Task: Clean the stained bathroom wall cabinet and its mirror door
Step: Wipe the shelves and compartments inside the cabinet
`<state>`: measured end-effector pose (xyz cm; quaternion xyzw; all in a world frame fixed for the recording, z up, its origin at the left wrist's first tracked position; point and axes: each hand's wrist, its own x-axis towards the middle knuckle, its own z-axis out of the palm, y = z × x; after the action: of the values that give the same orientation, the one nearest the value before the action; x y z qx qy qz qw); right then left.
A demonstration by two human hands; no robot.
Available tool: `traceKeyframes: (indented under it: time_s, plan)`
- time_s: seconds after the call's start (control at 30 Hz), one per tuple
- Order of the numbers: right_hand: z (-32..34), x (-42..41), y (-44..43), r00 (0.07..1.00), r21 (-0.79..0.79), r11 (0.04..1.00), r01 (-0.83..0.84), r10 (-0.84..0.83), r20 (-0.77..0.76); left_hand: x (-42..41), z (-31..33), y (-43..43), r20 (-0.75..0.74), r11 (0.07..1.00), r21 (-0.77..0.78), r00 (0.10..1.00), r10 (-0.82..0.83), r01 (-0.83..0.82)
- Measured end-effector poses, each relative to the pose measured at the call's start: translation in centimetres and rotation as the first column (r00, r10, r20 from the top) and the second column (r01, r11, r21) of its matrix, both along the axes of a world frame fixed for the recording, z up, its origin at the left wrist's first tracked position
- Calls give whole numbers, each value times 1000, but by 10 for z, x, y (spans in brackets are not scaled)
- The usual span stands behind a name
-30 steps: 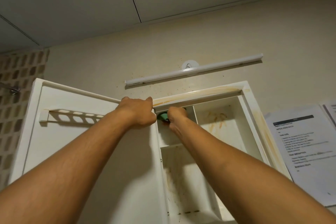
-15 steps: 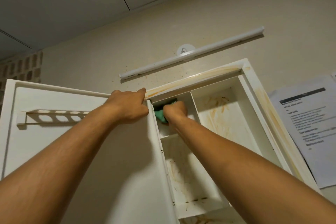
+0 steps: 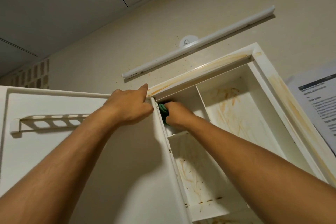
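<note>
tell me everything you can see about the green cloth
The green cloth is soft-looking fabric, bunched into folds and gripped by the right hand, which hides most of it. It sits in the top left compartment of the cabinet, by the hinge-side wall just under the stained top frame. Its full shape cannot be told.

door (image 3: pixel 54 151) hangs open left of the cabinet (image 3: pixel 261 85), light bar (image 3: pixel 198 42) on the wall above it, paper sheet (image 3: pixel 320 111) to its right, cloth (image 3: pixel 163 110) in the top-left compartment
</note>
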<state>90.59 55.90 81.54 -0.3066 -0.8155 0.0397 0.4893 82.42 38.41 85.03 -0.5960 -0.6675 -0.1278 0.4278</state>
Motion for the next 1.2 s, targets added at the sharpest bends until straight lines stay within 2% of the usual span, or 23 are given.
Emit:
traceKeyframes:
  time_s: [0.1, 0.13, 0.2, 0.27, 0.3, 0.37, 0.43, 0.53, 0.73, 0.83, 0.9, 0.93, 0.97, 1.03, 1.1, 1.2]
  plan:
    - [-7, 13, -4, 974, 14, 996, 87, -88, 209, -3, -1, -1, 1, 1000, 10, 1000, -25, 25]
    - [-10, 19, -7, 975, 5, 994, 108, -107, 196, -2, -1, -1, 3, 1000, 11, 1000, -27, 27]
    - [-13, 28, -9, 996, -70, 994, 89, -90, -20, -1, -1, -1, -1, 999, 12, 1000, -31, 31]
    - [-15, 29, -9, 940, -139, 990, -9, -39, -339, 0, -1, 0, -10, 999, 7, 999, -32, 32]
    - [-14, 26, -9, 905, -137, 990, -36, -26, -425, -1, -2, 0, -14, 999, 10, 999, -33, 33]
    - [-13, 14, -10, 893, -128, 991, -46, -16, -449, -2, -1, 1, -9, 999, 18, 999, -35, 35]
    - [-12, -3, -8, 914, -96, 994, -49, 6, -405, -2, -1, 2, -5, 999, 23, 1000, -31, 31]
    - [-10, -18, -3, 954, 14, 997, 74, -66, -292, -2, 0, 3, -10, 1000, 17, 1000, -18, 18]
    - [-6, -4, -2, 971, 237, 947, 216, -233, 45, 0, -2, -1, 19, 1000, 4, 1000, -19, 19]
    - [-8, 11, -3, 923, 234, 952, 196, -260, 284, 4, -3, -1, 34, 1000, 0, 999, -24, 24]
    - [-5, 26, -9, 896, 140, 976, 166, -209, 393, 5, -4, -2, 49, 1000, -1, 998, -29, 29]
    - [-3, 33, -15, 911, 87, 985, 152, -174, 374, 5, -4, -2, 54, 1000, -3, 998, -29, 30]
    - [-1, 39, -18, 949, 35, 990, 135, -139, 283, 5, -3, -3, 55, 1000, -4, 998, -30, 30]
    - [1, 42, -20, 998, -102, 994, 28, -35, -61, 4, -2, -3, 59, 1000, -6, 998, -30, 30]
    - [-1, 28, -22, 937, -177, 977, -122, 55, -344, 5, -2, -2, 64, 1000, -10, 998, -29, 30]
    - [-8, -5, -23, 858, -183, 935, -305, 186, -478, 4, -2, 0, 52, 1000, -6, 999, -11, 11]
